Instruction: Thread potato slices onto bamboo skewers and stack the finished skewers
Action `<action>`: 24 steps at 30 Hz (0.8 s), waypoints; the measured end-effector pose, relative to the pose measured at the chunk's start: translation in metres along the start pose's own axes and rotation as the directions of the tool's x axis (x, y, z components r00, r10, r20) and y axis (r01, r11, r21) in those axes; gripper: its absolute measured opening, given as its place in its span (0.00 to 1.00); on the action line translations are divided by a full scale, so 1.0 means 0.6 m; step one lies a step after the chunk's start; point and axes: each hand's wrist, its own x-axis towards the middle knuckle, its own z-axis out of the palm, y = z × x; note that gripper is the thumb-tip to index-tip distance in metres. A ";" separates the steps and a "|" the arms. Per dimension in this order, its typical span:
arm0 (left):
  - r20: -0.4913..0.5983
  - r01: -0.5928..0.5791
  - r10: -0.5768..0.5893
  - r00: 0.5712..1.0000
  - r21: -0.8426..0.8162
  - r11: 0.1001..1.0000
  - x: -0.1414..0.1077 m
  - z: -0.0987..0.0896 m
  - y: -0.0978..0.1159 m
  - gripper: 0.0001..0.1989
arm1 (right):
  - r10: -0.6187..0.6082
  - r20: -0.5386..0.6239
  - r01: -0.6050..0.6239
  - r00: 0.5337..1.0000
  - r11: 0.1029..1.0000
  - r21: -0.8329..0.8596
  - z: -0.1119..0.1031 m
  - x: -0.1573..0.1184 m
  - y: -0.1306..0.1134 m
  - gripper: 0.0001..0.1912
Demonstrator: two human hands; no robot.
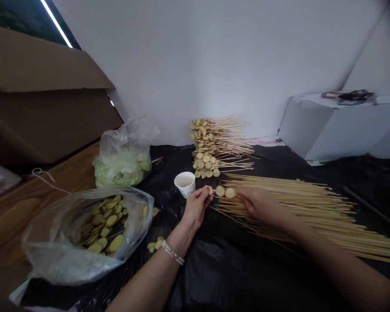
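My left hand (197, 206) is closed on a pale round slice (209, 190) at the left end of a skewer. Two more slices (225, 192) sit side by side on that skewer, between my hands. On their right, my right hand (251, 201) is closed round the skewer, its fingertips partly hidden. Many bare wooden skewers (299, 208) lie under and beyond my right hand. A white paper cup (185, 182) stands just behind my left hand. Farther back is a pile of filled skewers (206, 162), slices to the left, sticks to the right.
An open plastic bag of slices (108, 225) lies at left, with a few loose slices (155, 245) beside it. Behind it stands a bag of pale green pieces (123, 167). A cardboard box (48, 117) is back left, a white box (347, 125) back right. Black plastic (214, 268) covers the surface.
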 end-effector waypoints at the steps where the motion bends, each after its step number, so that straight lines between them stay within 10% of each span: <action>1: 0.003 -0.001 0.001 1.000 0.004 1.000 0.000 0.000 0.000 0.13 | 0.014 0.016 -0.014 1.000 1.000 0.027 0.000 0.001 -0.001 0.12; 24: 0.018 0.019 -0.020 1.000 0.030 0.999 -0.001 -0.001 -0.001 0.14 | -0.029 -0.062 0.037 0.998 0.990 0.134 0.012 0.000 -0.006 0.13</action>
